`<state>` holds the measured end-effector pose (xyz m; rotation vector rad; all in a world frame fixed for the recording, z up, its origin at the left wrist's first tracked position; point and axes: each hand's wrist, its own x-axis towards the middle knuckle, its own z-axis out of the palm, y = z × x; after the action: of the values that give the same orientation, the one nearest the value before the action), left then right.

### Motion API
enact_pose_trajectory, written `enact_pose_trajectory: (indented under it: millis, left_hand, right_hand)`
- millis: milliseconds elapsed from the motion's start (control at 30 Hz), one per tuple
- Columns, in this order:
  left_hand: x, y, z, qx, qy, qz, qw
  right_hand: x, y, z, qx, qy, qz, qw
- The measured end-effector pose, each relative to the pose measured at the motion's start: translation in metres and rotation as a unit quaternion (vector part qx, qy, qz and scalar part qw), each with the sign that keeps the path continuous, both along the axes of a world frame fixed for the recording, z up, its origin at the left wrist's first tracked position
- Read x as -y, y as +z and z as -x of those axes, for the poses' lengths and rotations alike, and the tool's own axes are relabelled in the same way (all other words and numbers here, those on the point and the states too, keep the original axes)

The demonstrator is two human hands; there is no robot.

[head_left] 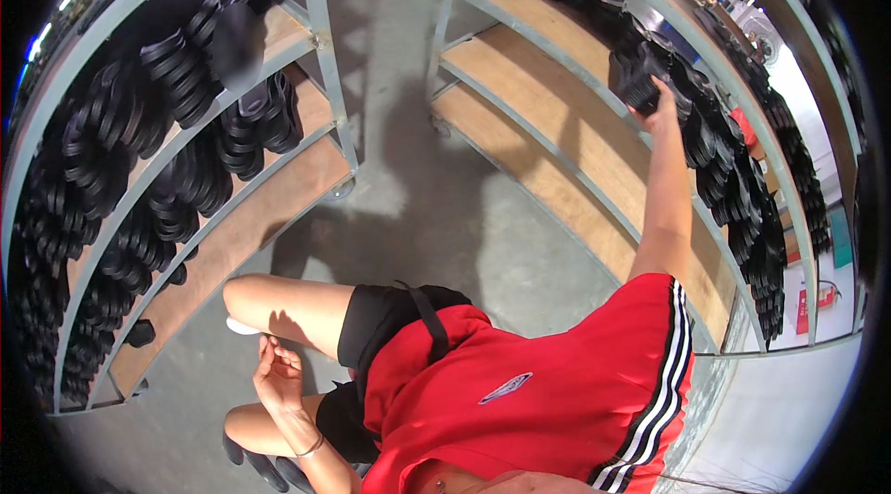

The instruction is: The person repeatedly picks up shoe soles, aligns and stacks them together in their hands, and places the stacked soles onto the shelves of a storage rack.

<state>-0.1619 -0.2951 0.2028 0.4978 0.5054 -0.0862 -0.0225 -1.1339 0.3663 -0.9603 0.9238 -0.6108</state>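
My right arm stretches out to the shelf rack on the right. My right hand (661,111) is closed around the end of a stack of black shoe soles (637,85) on its upper board; the thumb and part of the fingers show, the rest is hidden by the soles. More black soles stand packed in rows along that board (719,178). My left hand (278,375) hangs low beside my bent knees, its fingers curled in loosely, with nothing visible in them.
A second rack (320,39) on the left carries many black soles (176,76) on several wooden boards. Grey concrete floor (408,188) lies between the racks. Lower boards (538,141) of the right rack show bare wood. A red box (817,301) sits behind it.
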Motion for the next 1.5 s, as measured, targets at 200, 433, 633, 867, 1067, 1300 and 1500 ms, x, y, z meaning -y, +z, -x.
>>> enact_pose_trajectory:
  millis: [200,433,633,867,1067,1300,1500]
  left_hand:
    - [-0.019,-0.030,0.020,-0.031,-0.002,0.020,0.999]
    - [-0.029,-0.028,0.015,-0.029,-0.032,0.035,0.998]
    - [-0.025,-0.026,0.018,-0.012,-0.040,0.029,0.999]
    - [-0.014,-0.040,0.034,-0.030,-0.031,0.031,0.999]
    - [-0.024,-0.047,0.051,-0.047,0.008,0.037,0.998]
    - [-0.036,-0.059,0.065,-0.074,0.032,0.039,0.996]
    - [-0.028,-0.055,0.060,-0.073,0.030,0.034,0.996]
  right_hand:
    - [-0.099,-0.022,-0.026,-0.074,-0.304,0.236,0.920]
    - [-0.161,-0.071,0.025,-0.217,-0.054,0.749,0.624]
    - [-0.141,-0.092,0.039,-0.390,0.033,0.741,0.546]
    - [-0.135,-0.079,0.038,-0.303,0.010,0.742,0.598]
    - [-0.086,-0.056,0.065,-0.109,-0.232,0.691,0.676]
    - [-0.005,-0.024,0.089,-0.251,-0.217,0.686,0.648]
    - [-0.022,-0.006,0.080,-0.353,-0.136,0.625,0.683]
